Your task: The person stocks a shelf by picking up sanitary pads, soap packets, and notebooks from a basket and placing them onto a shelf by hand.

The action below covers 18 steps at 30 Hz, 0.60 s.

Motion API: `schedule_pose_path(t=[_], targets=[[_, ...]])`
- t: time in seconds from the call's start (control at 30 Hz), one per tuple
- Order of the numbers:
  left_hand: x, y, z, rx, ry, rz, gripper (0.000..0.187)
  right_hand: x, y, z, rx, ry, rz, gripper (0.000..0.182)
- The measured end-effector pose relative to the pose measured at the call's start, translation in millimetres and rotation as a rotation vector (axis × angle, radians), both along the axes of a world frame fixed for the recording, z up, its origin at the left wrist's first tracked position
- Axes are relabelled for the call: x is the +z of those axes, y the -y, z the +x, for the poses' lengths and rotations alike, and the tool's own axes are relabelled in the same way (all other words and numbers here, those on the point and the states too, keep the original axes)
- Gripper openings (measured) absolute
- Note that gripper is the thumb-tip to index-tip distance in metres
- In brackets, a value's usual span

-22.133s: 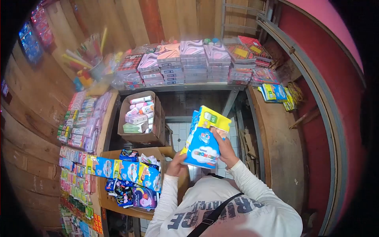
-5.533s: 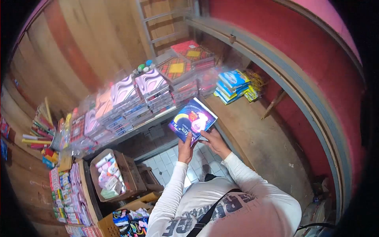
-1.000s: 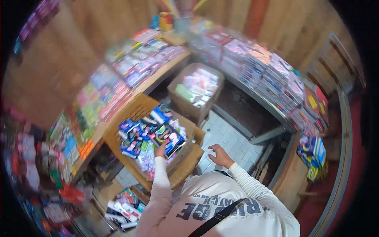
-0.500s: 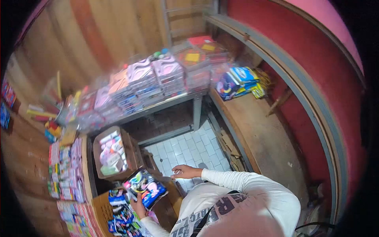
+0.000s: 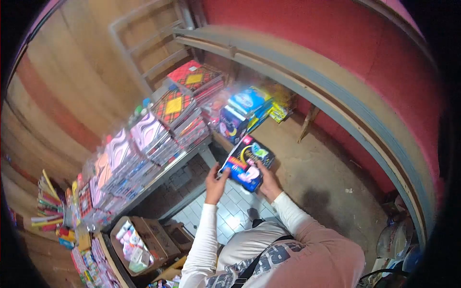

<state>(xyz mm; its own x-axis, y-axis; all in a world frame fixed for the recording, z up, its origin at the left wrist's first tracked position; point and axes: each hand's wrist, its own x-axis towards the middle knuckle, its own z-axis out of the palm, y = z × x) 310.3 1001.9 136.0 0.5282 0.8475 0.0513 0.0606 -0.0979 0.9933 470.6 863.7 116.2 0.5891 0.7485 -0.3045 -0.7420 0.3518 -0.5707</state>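
Observation:
A dark blue and black plastic pack of sanitary pads (image 5: 248, 163), printed in pink, yellow and green, is held in front of me above the tiled floor. My left hand (image 5: 217, 185) grips its left edge, with fingers bent against it. My right hand (image 5: 269, 182) holds the lower right side, thumb on the printed face. Just beyond it, on the wooden bench, stand a dark purple pack (image 5: 232, 124) and light blue packs (image 5: 247, 100).
Stacked wrapped notebooks (image 5: 158, 137) line the table along the wooden wall. Plaid-covered books (image 5: 174, 106) stand beside them. A cardboard box (image 5: 151, 240) of bottles and small packs is at lower left. The wooden bench (image 5: 331, 192) runs along the red wall.
The pack has moved from the box at lower left up and right toward the bench. My right hand, free before, now holds it along with my left. The view has turned right.

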Motion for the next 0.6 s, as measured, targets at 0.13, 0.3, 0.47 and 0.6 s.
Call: schedule_pose_path(t=[0.13, 0.3, 0.47, 0.6], targets=[[-14.2, 8.0, 103.8, -0.185, 0.016, 0.004, 0.083, 5.2, -14.2, 83.3, -0.187, 0.001, -0.058, 0.044], [-94.1, -1.9, 195.3, -0.252, -0.069, 0.023, 0.087, -78.8, -47.3, 179.8, -0.316, 0.073, -0.08, 0.044], [-44.8, -4.0, 232.0, -0.484, -0.213, -0.167, 0.092, -96.7, -69.0, 228.3, -0.341, 0.123, -0.29, 0.048], [-75.3, -5.2, 255.9, -0.499, -0.183, -0.107, 0.105, -140.7, -95.4, 251.4, -0.533, 0.618, -0.701, 0.078]])
